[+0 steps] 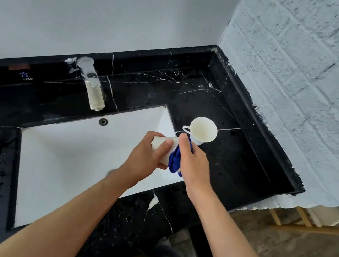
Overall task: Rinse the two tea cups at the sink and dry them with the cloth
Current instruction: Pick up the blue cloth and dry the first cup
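My left hand (148, 154) grips a white tea cup (163, 143) lying on its side above the right part of the white sink (73, 158). My right hand (192, 164) presses a blue cloth (175, 162) against that cup's open end. The cloth is bunched and mostly hidden by my fingers. A second white tea cup (203, 129) stands upright on the black counter (236, 159), just beyond my right hand, its handle pointing left.
A chrome faucet (92, 83) stands behind the sink, with no water running. The counter left of the sink is wet with droplets. A raised black ledge borders the counter at the back and right. White walls rise behind it.
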